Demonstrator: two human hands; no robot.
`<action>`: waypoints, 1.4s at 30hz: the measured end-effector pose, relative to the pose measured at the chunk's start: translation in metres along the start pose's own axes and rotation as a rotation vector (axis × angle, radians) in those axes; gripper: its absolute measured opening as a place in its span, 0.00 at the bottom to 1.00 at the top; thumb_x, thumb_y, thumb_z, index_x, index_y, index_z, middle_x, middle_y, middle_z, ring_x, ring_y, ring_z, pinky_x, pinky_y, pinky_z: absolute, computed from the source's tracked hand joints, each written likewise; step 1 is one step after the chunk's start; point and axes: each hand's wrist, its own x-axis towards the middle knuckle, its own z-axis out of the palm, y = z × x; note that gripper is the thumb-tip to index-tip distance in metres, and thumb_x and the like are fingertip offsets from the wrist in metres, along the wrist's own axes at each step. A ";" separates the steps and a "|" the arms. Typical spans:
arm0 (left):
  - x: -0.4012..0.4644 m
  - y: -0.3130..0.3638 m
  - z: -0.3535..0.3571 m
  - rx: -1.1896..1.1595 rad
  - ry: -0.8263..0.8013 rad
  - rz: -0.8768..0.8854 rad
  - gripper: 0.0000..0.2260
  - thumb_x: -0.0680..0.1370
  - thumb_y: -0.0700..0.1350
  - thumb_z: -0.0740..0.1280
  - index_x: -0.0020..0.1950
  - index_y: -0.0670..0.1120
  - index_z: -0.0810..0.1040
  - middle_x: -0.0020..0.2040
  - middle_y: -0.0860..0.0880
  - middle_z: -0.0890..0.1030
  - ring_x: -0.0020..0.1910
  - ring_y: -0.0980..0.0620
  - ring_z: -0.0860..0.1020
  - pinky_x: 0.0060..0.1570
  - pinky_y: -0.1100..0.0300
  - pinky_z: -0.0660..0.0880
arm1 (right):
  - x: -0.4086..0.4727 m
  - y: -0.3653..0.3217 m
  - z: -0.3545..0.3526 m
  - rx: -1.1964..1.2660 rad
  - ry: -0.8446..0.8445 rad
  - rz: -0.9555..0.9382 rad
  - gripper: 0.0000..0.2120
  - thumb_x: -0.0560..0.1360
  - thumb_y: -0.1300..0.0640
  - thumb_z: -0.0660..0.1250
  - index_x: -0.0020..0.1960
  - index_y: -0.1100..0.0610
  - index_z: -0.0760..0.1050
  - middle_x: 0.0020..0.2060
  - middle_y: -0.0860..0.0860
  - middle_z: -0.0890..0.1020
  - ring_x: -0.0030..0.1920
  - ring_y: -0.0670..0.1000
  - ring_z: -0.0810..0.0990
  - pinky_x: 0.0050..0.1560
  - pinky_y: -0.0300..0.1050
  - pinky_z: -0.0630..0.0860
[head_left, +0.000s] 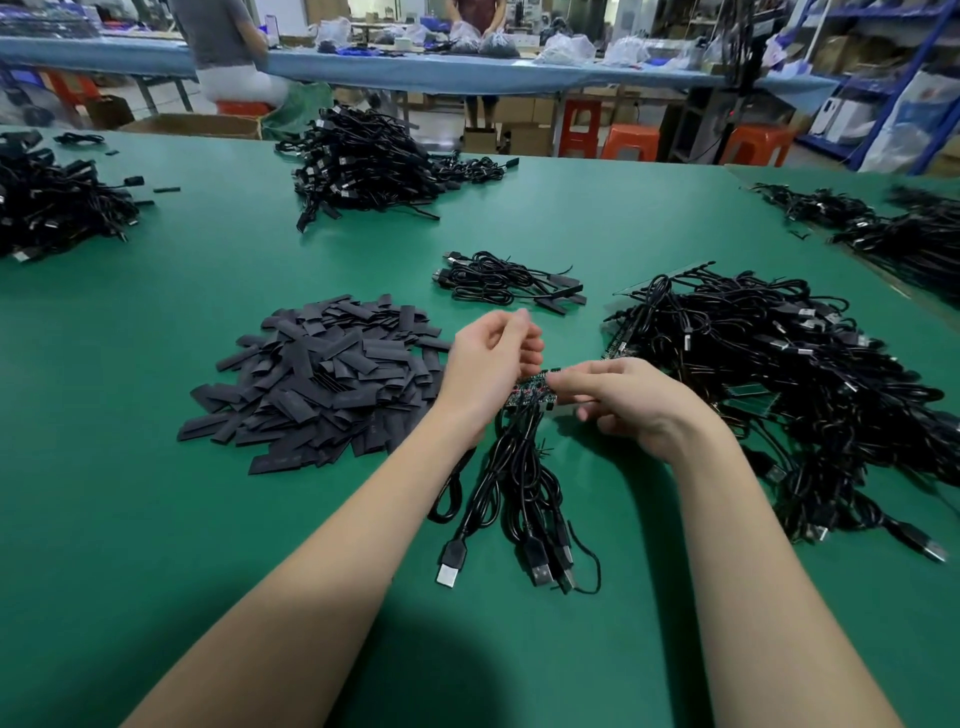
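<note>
A small green circuit board strip (530, 391) with several black USB cables (519, 493) hanging from it is held between both hands at the table's middle. My right hand (623, 402) pinches the strip's right end. My left hand (491, 364) has curled fingers at the strip's left end; its grip on the strip is partly hidden. The cables trail toward me, their USB plugs (449, 566) lying on the green mat (156, 519). A heap of flat black sleeve pieces (322, 374) lies just left of my left hand.
A big tangle of black cables (779, 374) lies right of my hands, a small bundle (509, 280) lies beyond them, and larger piles (363, 161) sit farther back and at far left (52, 208). People stand at a blue table (415, 67) behind.
</note>
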 end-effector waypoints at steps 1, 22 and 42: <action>0.002 0.002 -0.002 0.120 0.000 0.100 0.13 0.84 0.47 0.62 0.43 0.44 0.79 0.38 0.50 0.81 0.36 0.57 0.79 0.41 0.64 0.77 | 0.001 0.000 0.000 0.032 -0.014 -0.012 0.06 0.72 0.53 0.78 0.43 0.55 0.83 0.35 0.47 0.85 0.26 0.41 0.74 0.25 0.32 0.66; 0.011 0.001 0.013 0.551 0.121 0.230 0.32 0.83 0.57 0.61 0.30 0.32 0.73 0.27 0.36 0.75 0.30 0.40 0.72 0.41 0.51 0.71 | 0.010 -0.003 0.001 0.173 -0.094 -0.114 0.13 0.57 0.48 0.81 0.36 0.54 0.86 0.34 0.47 0.83 0.25 0.42 0.66 0.22 0.32 0.60; 0.008 0.023 0.005 0.614 0.015 0.320 0.14 0.83 0.52 0.62 0.44 0.46 0.78 0.40 0.53 0.81 0.40 0.55 0.77 0.44 0.60 0.72 | 0.005 -0.010 -0.018 0.281 -0.095 -0.133 0.13 0.60 0.50 0.80 0.42 0.53 0.86 0.38 0.45 0.84 0.27 0.42 0.73 0.25 0.31 0.66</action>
